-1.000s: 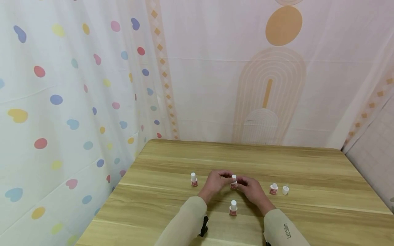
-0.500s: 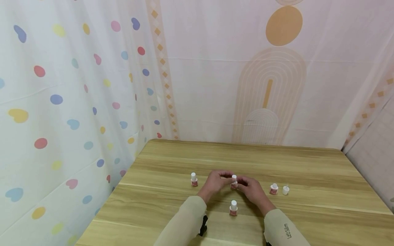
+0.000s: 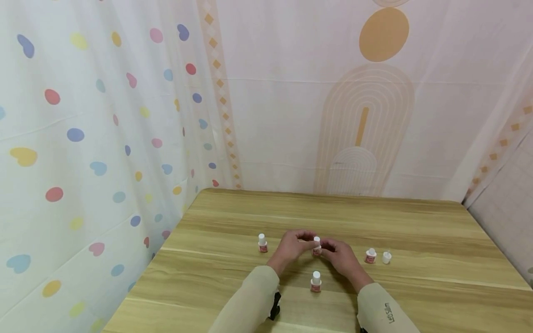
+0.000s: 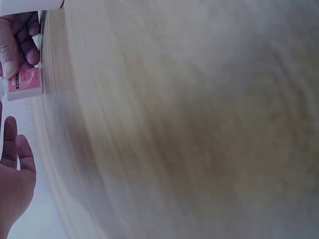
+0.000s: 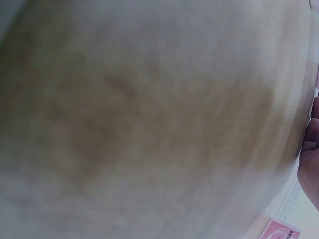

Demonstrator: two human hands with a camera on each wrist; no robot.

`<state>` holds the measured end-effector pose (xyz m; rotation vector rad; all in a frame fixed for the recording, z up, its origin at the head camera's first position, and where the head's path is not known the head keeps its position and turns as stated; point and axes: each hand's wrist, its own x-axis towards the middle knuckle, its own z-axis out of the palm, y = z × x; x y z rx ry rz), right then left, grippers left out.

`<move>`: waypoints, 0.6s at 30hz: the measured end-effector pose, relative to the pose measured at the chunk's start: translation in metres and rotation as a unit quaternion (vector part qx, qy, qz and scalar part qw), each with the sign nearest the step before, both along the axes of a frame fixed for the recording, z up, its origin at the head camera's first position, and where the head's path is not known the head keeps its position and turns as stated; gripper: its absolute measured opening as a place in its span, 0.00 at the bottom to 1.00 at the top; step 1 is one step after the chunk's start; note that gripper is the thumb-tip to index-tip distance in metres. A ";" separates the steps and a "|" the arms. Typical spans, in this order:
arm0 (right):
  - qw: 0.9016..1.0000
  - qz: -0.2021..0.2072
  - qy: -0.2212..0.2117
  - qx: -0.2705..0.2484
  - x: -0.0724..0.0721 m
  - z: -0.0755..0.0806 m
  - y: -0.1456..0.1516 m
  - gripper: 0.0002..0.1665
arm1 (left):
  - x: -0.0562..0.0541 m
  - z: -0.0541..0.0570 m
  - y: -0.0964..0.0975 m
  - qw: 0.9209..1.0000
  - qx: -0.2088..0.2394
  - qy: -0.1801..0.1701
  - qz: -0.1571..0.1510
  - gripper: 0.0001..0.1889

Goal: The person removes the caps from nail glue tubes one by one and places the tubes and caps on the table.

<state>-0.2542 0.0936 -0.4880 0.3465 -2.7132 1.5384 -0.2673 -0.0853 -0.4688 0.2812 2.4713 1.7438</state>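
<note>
Both hands meet at a small bottle (image 3: 317, 252) with a white cap (image 3: 317, 240) and a pink-red label, upright at the table's middle. My left hand (image 3: 292, 246) holds the cap from the left, thumb in front. My right hand (image 3: 340, 256) grips the bottle's body from the right; in the left wrist view its thumb (image 4: 8, 64) presses beside the label. The left hand's other fingertips are partly hidden behind the bottle. The right wrist view shows only part of the right hand (image 5: 310, 149) at its edge.
Similar capped bottles stand to the left (image 3: 262, 243) and in front (image 3: 316, 282). On the right is an uncapped bottle (image 3: 370, 256), beside a loose white cap (image 3: 386, 258) with a thin stem pointing up. Patterned curtains (image 3: 270, 138) hang behind the wooden table (image 3: 233, 208).
</note>
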 end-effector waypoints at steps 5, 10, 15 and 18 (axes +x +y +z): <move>1.000 -0.001 -0.002 0.001 0.000 0.000 0.000 0.09 | -0.001 -0.001 0.000 1.000 -0.001 0.000 -0.003 0.08; 1.000 0.001 0.002 0.002 0.000 0.000 0.000 0.09 | -0.002 0.000 0.002 1.000 -0.005 -0.007 0.006 0.08; 1.000 0.004 0.004 -0.003 -0.001 0.000 0.000 0.09 | -0.002 -0.001 0.002 1.000 -0.003 -0.006 0.010 0.09; 1.000 0.004 0.003 -0.002 -0.001 0.000 0.000 0.09 | -0.003 -0.003 0.001 1.000 -0.006 0.000 0.006 0.09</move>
